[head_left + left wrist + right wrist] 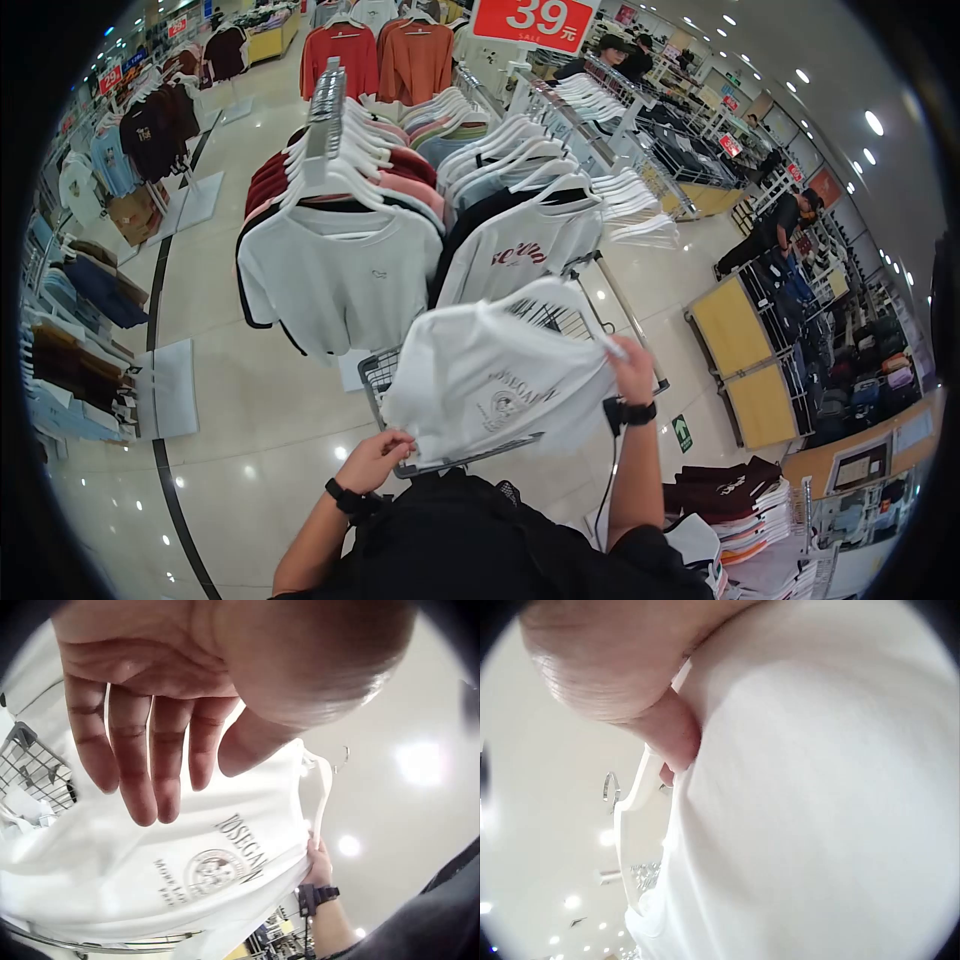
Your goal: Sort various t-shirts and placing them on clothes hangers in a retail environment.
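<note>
A white shirt [500,385] with a dark printed emblem hangs slanted on a white hanger [548,293] above a shopping cart [375,385]. My right hand [632,372] grips the hanger's end through the shirt's shoulder, its thumb [671,735] pressed on the cloth in the right wrist view. At the shirt's lower left edge is my left hand [375,460]. In the left wrist view the fingers of that left hand [150,712] stretch loosely in front of the shirt, slightly spread, with no cloth pinched between them. The cart's wire basket is partly hidden behind the shirt.
Right ahead stands a metal rack [325,120] with several shirts, a white one [335,260] foremost. Empty white hangers [635,205] hang to its right. A yellow-panelled display [735,330] is further right; a folded-out stack of hung clothes [725,490] sits at lower right.
</note>
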`<control>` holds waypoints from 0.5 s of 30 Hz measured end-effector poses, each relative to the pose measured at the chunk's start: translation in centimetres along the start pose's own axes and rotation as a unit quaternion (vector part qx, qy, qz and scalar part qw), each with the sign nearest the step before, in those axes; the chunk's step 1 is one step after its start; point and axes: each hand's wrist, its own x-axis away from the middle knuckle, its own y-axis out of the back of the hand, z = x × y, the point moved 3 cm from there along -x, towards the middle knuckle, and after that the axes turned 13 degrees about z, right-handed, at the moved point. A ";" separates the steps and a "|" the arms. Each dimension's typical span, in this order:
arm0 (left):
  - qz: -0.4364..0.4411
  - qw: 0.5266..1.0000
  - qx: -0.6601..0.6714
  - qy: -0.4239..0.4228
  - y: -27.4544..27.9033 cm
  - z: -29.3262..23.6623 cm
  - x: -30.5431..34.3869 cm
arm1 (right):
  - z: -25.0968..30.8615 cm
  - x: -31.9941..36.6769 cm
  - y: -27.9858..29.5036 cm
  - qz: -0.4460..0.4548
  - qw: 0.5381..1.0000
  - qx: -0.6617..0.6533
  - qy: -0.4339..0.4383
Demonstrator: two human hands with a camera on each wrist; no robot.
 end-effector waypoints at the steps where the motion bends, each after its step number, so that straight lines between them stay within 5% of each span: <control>1: 0.000 1.000 -0.002 0.001 -0.5 0.2 -0.4 | -2.0 -2.1 2.7 -0.028 0.999 0.033 0.014; 7: -0.029 0.991 -0.082 0.106 -3.8 0.4 -4.3 | -5.1 -14.7 13.8 -0.048 0.996 0.038 0.062; 15: -0.083 0.985 -0.116 0.100 -6.7 -0.4 -9.2 | -11.8 -26.6 16.4 0.075 0.994 0.004 0.084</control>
